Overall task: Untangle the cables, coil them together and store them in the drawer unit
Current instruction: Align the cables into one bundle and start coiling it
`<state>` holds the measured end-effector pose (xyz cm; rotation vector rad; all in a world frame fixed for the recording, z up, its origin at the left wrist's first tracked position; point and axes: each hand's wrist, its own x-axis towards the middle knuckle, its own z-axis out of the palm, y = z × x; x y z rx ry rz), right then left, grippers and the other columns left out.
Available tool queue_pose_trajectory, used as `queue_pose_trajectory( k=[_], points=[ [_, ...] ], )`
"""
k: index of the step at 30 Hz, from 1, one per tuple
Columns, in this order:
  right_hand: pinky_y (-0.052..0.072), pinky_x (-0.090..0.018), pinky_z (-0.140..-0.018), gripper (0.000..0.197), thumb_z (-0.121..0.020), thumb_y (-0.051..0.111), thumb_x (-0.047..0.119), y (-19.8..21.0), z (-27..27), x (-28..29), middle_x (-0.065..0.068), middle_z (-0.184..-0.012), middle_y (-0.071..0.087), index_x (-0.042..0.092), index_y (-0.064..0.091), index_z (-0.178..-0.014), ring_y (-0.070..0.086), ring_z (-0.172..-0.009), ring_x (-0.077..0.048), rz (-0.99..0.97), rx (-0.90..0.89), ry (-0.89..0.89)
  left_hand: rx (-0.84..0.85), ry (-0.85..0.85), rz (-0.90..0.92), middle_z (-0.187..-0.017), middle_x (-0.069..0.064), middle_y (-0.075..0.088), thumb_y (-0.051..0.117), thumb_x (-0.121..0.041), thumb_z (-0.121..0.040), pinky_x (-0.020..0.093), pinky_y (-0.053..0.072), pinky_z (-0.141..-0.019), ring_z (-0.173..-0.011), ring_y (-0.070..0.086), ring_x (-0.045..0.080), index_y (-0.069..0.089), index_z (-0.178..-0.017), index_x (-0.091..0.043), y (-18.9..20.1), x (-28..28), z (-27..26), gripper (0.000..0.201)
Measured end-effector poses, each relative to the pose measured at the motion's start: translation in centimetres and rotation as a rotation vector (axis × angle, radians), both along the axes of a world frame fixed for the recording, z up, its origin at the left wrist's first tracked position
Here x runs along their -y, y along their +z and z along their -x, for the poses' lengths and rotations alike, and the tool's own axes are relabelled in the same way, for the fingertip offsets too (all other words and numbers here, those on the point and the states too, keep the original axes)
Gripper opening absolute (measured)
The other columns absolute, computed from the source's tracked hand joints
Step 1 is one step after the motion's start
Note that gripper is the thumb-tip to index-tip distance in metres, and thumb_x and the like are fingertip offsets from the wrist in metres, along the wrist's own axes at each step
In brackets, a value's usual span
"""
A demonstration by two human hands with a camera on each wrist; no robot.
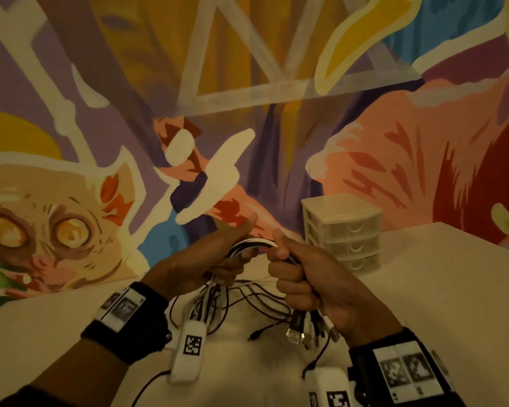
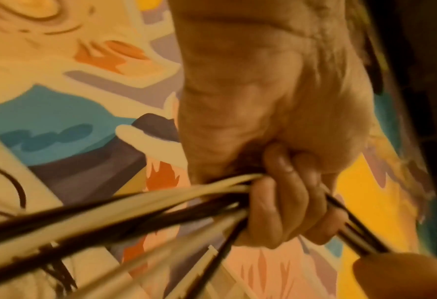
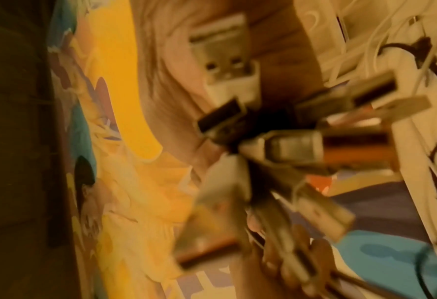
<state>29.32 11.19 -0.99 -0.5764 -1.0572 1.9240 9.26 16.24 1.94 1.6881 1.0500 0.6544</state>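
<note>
here we hold the cables (image 1: 254, 245) as one black-and-white bundle raised above the table (image 1: 438, 304), just in front of us. our left hand (image 1: 206, 259) curls its fingers (image 2: 276, 202) round the bundle from the left, thumb up, and the strands fan out of it toward the wrist camera. our right hand (image 1: 309, 286) is a fist clamped on the same bundle just to the right, so the two hands sit close together with a short arc of cable between them. out of the near end of the right fist hangs a cluster of usb plugs (image 3: 227, 60), some white, some dark, spread like a bunch. the loose loops of the cables trail down onto the table between our wrists.

the drawer unit (image 1: 343, 230) stands on the table at the far right, beyond the right hand and apart from it; its three translucent drawers all look closed. behind it runs a painted mural (image 1: 71, 224).

for writing, we can read none: the wrist bands (image 1: 406, 368) and the white pods under them carry only square black-and-white marker codes.
</note>
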Motion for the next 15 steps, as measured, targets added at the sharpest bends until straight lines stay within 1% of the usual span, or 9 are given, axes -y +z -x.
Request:
queue_pose_trajectory(
  k=[1, 3, 5, 7, 10, 12, 14, 15],
  points=[
    [0.019, -0.015, -0.028, 0.044, -0.110, 0.041, 0.047, 0.1, -0.3, 0.1, 0.009, -0.053, 0.023, 0.023, 0.047, -0.074, 0.020, -0.034, -0.001, -0.021, 0.012, -0.019, 0.056, 0.000, 0.043, -0.066, 0.001, 0.020, 0.043, -0.069, -0.102, 0.032, 0.013, -0.056, -0.057, 0.013, 0.016, 0.055, -0.076, -0.018, -0.1, 0.5, 0.3, 0.058],
    [0.020, -0.015, -0.029, 0.042, -0.110, 0.042, 0.047, 0.1, -0.3, 0.3, 0.009, -0.054, 0.023, 0.023, 0.048, -0.076, 0.019, -0.035, -0.002, -0.062, 0.053, -0.047, 0.119, 0.022, 0.066, -0.070, 0.001, 0.018, 0.045, -0.065, -0.102, 0.033, 0.010, -0.057, -0.059, 0.012, 0.015, 0.059, -0.079, -0.020, -0.6, 1.7, 0.5, 0.053],
    [0.020, -0.015, -0.030, 0.041, -0.111, 0.042, 0.046, 0.0, 0.2, 0.5, 0.009, -0.055, 0.023, 0.023, 0.047, -0.077, 0.019, -0.037, -0.002, -0.093, 0.093, -0.082, 0.137, 0.087, -0.019, -0.070, 0.000, 0.020, 0.045, -0.066, -0.101, 0.033, 0.011, -0.056, -0.059, 0.013, 0.015, 0.059, -0.074, -0.024, -1.3, 2.7, 0.5, 0.052],
    [0.019, -0.017, -0.032, 0.042, -0.111, 0.043, 0.047, -0.2, 0.9, 0.6, 0.008, -0.057, 0.023, 0.024, 0.047, -0.077, 0.018, -0.039, -0.004, -0.127, 0.111, -0.128, 0.150, 0.154, -0.134, -0.066, -0.003, 0.023, 0.044, -0.067, -0.101, 0.034, 0.013, -0.054, -0.057, 0.015, 0.015, 0.055, -0.069, -0.026, -1.9, 3.3, 0.4, 0.053],
    [0.015, -0.018, -0.037, 0.047, -0.107, 0.046, 0.056, -0.5, 2.0, 0.6, 0.005, -0.059, 0.021, 0.025, 0.047, -0.072, 0.016, -0.042, -0.007, -0.147, 0.114, -0.201, 0.180, 0.251, -0.234, -0.060, -0.006, 0.026, 0.042, -0.063, -0.104, 0.026, 0.019, -0.047, -0.051, 0.020, 0.011, 0.051, -0.073, -0.022, -2.1, 3.7, -0.4, 0.052],
    [0.016, -0.019, -0.039, 0.052, -0.104, 0.043, 0.066, -0.9, 2.7, 0.3, 0.004, -0.058, 0.023, 0.024, 0.045, -0.073, 0.018, -0.042, -0.008, -0.145, 0.141, -0.244, 0.167, 0.301, -0.300, -0.056, -0.008, 0.030, 0.040, -0.059, -0.106, 0.022, 0.023, -0.044, -0.047, 0.025, 0.008, 0.049, -0.075, -0.019, -2.1, 3.4, -1.0, 0.052],
    [0.020, -0.020, -0.041, 0.055, -0.102, 0.040, 0.071, -1.7, 3.4, 0.0, 0.003, -0.057, 0.028, 0.025, 0.044, -0.073, 0.022, -0.043, -0.010, -0.201, 0.257, -0.311, 0.093, 0.309, -0.399, -0.054, -0.010, 0.034, 0.037, -0.061, -0.107, 0.022, 0.026, -0.047, -0.046, 0.028, 0.007, 0.051, -0.073, -0.022, -2.4, 2.7, -1.2, 0.054],
    [0.021, -0.022, -0.043, 0.056, -0.102, 0.037, 0.072, -2.1, 3.7, -0.2, 0.003, -0.058, 0.030, 0.026, 0.044, -0.071, 0.023, -0.044, -0.011, -0.264, 0.332, -0.354, 0.063, 0.313, -0.430, -0.054, -0.010, 0.035, 0.036, -0.063, -0.107, 0.023, 0.027, -0.048, -0.047, 0.030, 0.007, 0.051, -0.071, -0.024, -2.7, 2.4, -1.2, 0.055]
  ],
)
